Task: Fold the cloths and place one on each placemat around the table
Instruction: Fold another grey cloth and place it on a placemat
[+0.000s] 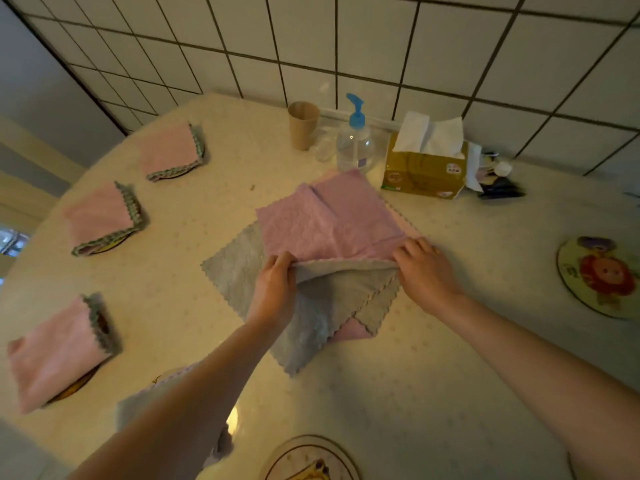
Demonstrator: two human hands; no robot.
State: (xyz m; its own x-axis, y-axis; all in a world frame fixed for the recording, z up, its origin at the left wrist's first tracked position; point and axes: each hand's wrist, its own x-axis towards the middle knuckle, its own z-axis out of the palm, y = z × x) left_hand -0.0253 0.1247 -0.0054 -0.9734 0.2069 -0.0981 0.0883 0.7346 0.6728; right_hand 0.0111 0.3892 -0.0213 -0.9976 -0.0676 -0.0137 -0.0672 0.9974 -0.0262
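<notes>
Head view: both hands' fingers (412, 251) pinch the pink-and-grey cloth (329, 223) along its folded edge, seemingly running left-right.

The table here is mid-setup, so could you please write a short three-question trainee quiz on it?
1. True or false: both hands grip the cloth being folded.
2. How many folded pink cloths lie along the table's left side?
3. The round placemat on the right is: A) covered by a cloth, B) bare.

Key: 1. True: the left hand and right hand pinch its folded edge. 2. Three. 3. B.
</notes>
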